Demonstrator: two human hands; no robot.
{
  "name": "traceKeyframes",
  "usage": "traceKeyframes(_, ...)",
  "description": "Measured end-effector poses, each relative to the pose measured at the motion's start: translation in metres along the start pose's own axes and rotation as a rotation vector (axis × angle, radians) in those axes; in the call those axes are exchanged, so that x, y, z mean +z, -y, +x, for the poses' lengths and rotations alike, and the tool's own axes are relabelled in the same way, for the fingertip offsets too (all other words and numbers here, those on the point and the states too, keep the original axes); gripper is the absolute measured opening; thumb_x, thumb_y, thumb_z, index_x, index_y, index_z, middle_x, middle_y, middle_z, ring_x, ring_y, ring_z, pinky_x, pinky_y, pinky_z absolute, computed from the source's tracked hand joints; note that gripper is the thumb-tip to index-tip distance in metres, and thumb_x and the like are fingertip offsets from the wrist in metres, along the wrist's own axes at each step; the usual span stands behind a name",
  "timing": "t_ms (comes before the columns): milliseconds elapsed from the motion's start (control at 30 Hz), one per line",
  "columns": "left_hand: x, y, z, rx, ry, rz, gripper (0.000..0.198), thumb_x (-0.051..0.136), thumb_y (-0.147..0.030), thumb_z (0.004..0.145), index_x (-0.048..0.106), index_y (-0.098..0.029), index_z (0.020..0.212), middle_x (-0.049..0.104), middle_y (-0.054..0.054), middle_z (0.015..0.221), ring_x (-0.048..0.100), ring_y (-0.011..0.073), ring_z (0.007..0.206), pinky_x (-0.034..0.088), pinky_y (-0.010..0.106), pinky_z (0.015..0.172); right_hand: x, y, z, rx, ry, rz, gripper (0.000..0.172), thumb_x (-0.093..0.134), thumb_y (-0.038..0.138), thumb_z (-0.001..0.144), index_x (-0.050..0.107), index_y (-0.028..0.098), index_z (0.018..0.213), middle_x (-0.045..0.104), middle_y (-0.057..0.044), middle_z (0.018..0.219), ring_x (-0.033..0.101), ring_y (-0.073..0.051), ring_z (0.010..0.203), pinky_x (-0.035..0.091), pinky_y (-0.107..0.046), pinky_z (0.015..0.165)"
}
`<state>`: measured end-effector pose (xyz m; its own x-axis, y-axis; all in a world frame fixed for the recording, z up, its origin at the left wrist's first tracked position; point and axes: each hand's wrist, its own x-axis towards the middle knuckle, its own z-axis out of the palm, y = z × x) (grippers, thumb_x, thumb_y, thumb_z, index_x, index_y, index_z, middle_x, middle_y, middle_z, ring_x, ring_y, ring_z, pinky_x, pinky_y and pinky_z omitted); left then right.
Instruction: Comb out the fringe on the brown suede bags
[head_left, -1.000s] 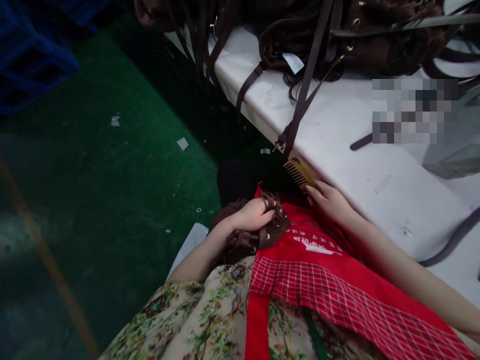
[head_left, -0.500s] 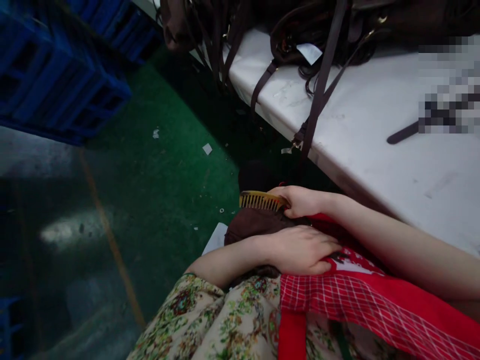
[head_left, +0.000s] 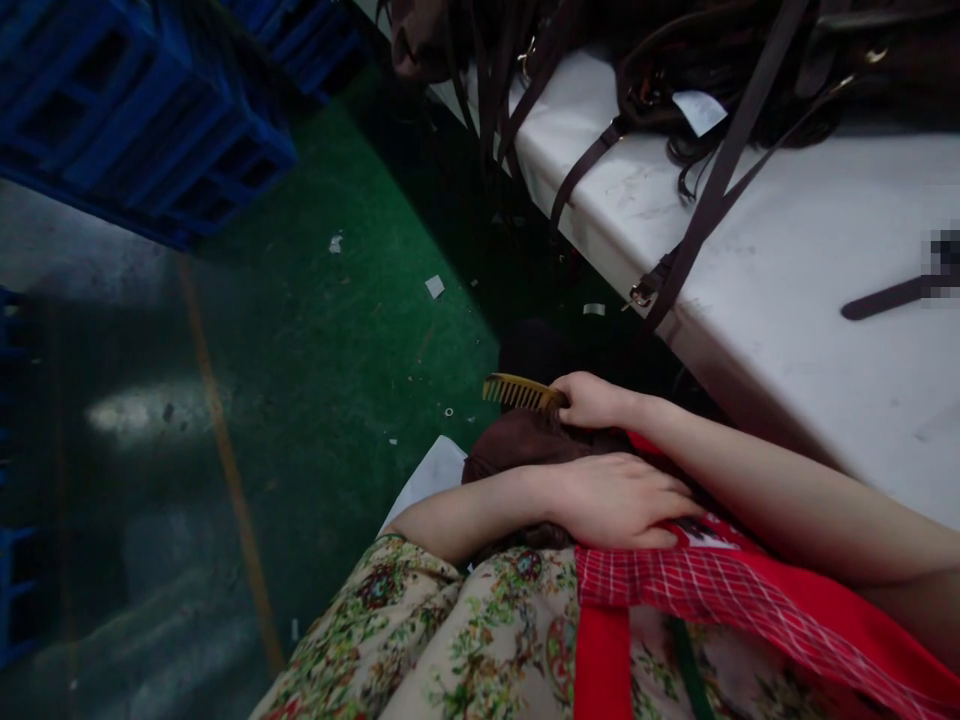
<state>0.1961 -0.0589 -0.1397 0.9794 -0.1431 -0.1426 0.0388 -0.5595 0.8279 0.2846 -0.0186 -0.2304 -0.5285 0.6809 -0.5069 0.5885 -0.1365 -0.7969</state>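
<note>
My right hand (head_left: pixel 589 400) is closed on a yellow-brown comb (head_left: pixel 521 391), whose teeth point down. Just below the comb is a soft, rounded dark brown thing (head_left: pixel 517 443) in my lap; its kind I cannot make out. My left forearm crosses over this brown thing. Farther along, my left hand (head_left: pixel 615 500) lies with its fingers stretched out over the red apron (head_left: pixel 750 575). Its palm is hidden, and I cannot see anything gripped in it.
A white-covered table (head_left: pixel 810 400) runs along the right, with dark brown bags (head_left: pixel 885 70) and a hanging strap (head_left: pixel 720 190) at its edge. Blue plastic pallets (head_left: pixel 150 110) stand at the upper left. Paper scraps (head_left: pixel 435 287) litter the green floor (head_left: pixel 360 330).
The view has swung a little, so table and bags sit farther right. The comb's tip has tilted slightly upward in my right hand. My left hand stays in about the same place.
</note>
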Motion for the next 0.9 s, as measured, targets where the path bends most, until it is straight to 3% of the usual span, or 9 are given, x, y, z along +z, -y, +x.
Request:
traceKeyframes(100, 0.003, 0.001, -0.001, 0.018, -0.015, 0.013, 0.045, 0.039, -0.03, 0.094, 0.049, -0.009, 0.132, 0.052, 0.013, 0.137, 0.048, 0.0212, 0.128, 0.033, 0.032, 0.11, -0.01, -0.002, -0.003, 0.047, 0.007, 0.24, 0.017, 0.055, 0.01, 0.064, 0.066, 0.016, 0.076, 0.064, 0.002, 0.061, 0.055, -0.011, 0.052, 0.04, -0.02, 0.048)
traceKeyframes(200, 0.005, -0.002, 0.0, 0.001, -0.033, 0.008, 0.045, 0.039, -0.029, 0.093, 0.048, -0.01, 0.133, 0.053, 0.013, 0.137, 0.048, 0.0228, 0.128, 0.035, 0.036, 0.109, -0.027, 0.002, -0.007, 0.064, 0.135, 0.388, 0.019, 0.053, 0.01, 0.063, 0.063, 0.017, 0.078, 0.057, 0.005, 0.053, 0.045, -0.008, 0.04, 0.033, -0.019, 0.039)
traceKeyframes(300, 0.005, -0.005, 0.002, -0.017, -0.026, -0.016, 0.048, 0.037, -0.027, 0.092, 0.046, -0.008, 0.134, 0.054, 0.014, 0.134, 0.049, 0.0248, 0.126, 0.037, 0.038, 0.106, -0.043, 0.009, -0.011, 0.052, 0.239, 0.302, 0.021, 0.053, 0.011, 0.062, 0.063, 0.017, 0.08, 0.059, 0.006, 0.056, 0.045, -0.007, 0.041, 0.035, -0.018, 0.04)
traceKeyframes(400, 0.003, -0.007, 0.005, -0.024, -0.011, -0.031, 0.049, 0.036, -0.028, 0.091, 0.046, -0.008, 0.134, 0.054, 0.014, 0.134, 0.051, 0.0254, 0.124, 0.039, 0.038, 0.104, -0.052, 0.016, -0.012, -0.021, 0.172, 0.135, 0.027, 0.055, 0.013, 0.063, 0.065, 0.016, 0.087, 0.067, 0.003, 0.071, 0.059, -0.011, 0.06, 0.044, -0.018, 0.054)
traceKeyframes(500, 0.002, -0.008, 0.008, -0.039, 0.029, -0.045, 0.051, 0.035, -0.029, 0.091, 0.045, -0.007, 0.136, 0.052, 0.014, 0.136, 0.049, 0.0261, 0.125, 0.038, 0.038, 0.104, -0.053, 0.024, 0.0, -0.14, 0.138, 0.014, 0.05, 0.056, 0.01, 0.06, 0.063, 0.018, 0.108, 0.07, 0.003, 0.09, 0.063, -0.015, 0.077, 0.047, -0.019, 0.065)
traceKeyframes(633, 0.004, -0.01, 0.011, -0.051, 0.098, -0.076, 0.055, 0.036, -0.03, 0.089, 0.042, -0.006, 0.138, 0.048, 0.015, 0.139, 0.045, 0.0282, 0.129, 0.035, 0.04, 0.105, -0.046, 0.041, 0.032, -0.174, 0.435, -0.068, 0.074, 0.059, 0.007, 0.055, 0.055, 0.023, 0.128, 0.069, 0.003, 0.101, 0.063, -0.015, 0.085, 0.046, -0.018, 0.066)
traceKeyframes(700, 0.006, -0.009, 0.012, -0.054, 0.112, -0.076, 0.057, 0.038, -0.027, 0.087, 0.04, -0.006, 0.14, 0.045, 0.016, 0.142, 0.043, 0.029, 0.131, 0.035, 0.041, 0.106, -0.039, 0.049, 0.046, -0.131, 0.564, -0.153, 0.069, 0.061, 0.008, 0.055, 0.059, 0.021, 0.123, 0.069, 0.003, 0.092, 0.063, -0.015, 0.078, 0.045, -0.018, 0.06)
traceKeyframes(767, 0.009, -0.007, 0.011, -0.061, 0.098, -0.076, 0.058, 0.041, -0.026, 0.086, 0.04, -0.008, 0.14, 0.044, 0.015, 0.143, 0.043, 0.029, 0.131, 0.036, 0.042, 0.105, -0.033, 0.055, 0.055, -0.093, 0.591, -0.261, 0.056, 0.063, 0.011, 0.057, 0.065, 0.018, 0.112, 0.068, 0.002, 0.08, 0.061, -0.014, 0.066, 0.042, -0.019, 0.053)
traceKeyframes(900, 0.009, -0.004, 0.001, -0.039, -0.046, -0.111, 0.051, 0.044, -0.024, 0.085, 0.05, -0.006, 0.133, 0.053, 0.018, 0.134, 0.05, 0.0305, 0.125, 0.039, 0.043, 0.103, -0.028, 0.059, 0.046, -0.095, 0.389, -0.429, 0.027, 0.063, 0.018, 0.063, 0.07, 0.016, 0.089, 0.065, 0.0, 0.066, 0.057, -0.014, 0.058, 0.039, -0.021, 0.051)
